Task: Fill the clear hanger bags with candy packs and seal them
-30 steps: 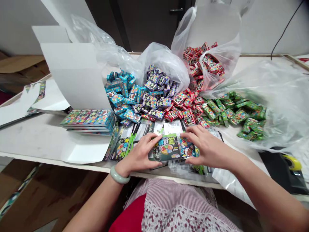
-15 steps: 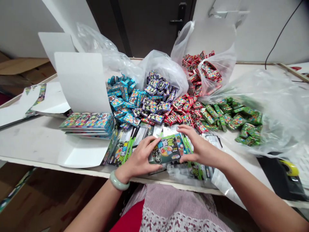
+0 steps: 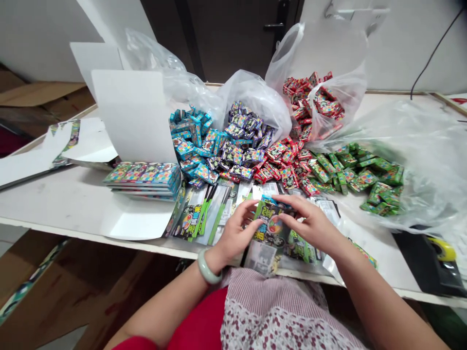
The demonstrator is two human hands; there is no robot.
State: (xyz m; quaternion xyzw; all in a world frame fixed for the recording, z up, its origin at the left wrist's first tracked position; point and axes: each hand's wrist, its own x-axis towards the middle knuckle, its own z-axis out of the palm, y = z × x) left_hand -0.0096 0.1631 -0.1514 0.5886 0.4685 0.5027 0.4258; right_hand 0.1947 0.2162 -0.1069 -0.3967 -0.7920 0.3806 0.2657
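My left hand [image 3: 235, 238], with a pale green bangle on its wrist, and my right hand [image 3: 312, 224] both grip a green printed packet [image 3: 270, 227] held upright just above the table's front edge. Fingers of both hands pinch its top edge. Under the packet lie several flat printed sleeves [image 3: 199, 214] and clear plastic pouches [image 3: 262, 256]. Behind them are heaps of small boxes: blue ones [image 3: 189, 141], purple ones [image 3: 242, 141], red ones [image 3: 288, 165] and green ones [image 3: 357, 170].
A stack of filled packets [image 3: 146, 177] rests on an open white carton [image 3: 131, 116] at the left. Clear plastic bags [image 3: 419, 146] spread over the back and right. A tape dispenser [image 3: 438, 253] sits at the right edge. Brown cardboard [image 3: 44, 287] lies on the floor.
Both hands lifted the green packet off the pile and turned it from lying flat to standing upright, nearer my body. The camera view shifted slightly to the left.
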